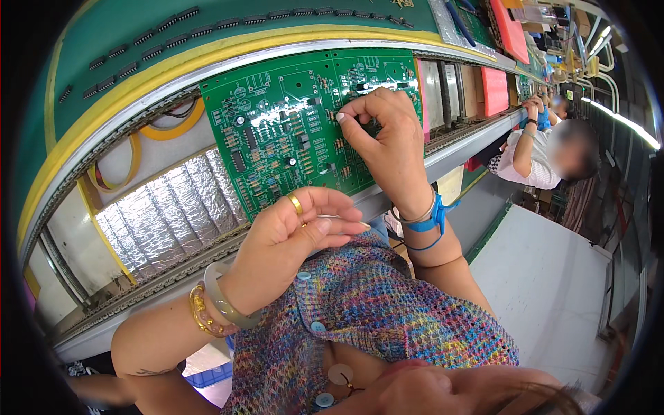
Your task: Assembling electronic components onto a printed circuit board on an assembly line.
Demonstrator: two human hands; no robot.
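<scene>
A green circuit board carries chips, small round capacitors and rows of tiny parts. Over its right half, my right hand is bent down with thumb and forefinger pinched close to the board's surface. Whatever sits between those fingertips is too small to name. My left hand hovers at the board's near edge, thumb laid against curled fingers. A pale tip shows at its fingertips, and I cannot tell whether it is a nail or a small part. The blue wrist strap circles my right wrist.
The board spans two metal conveyor rails. Beyond the far rail, black chips lie in rows on a green surface. Silvery foil-covered panels and yellow tape rolls sit left of it. Another person works farther right along the line.
</scene>
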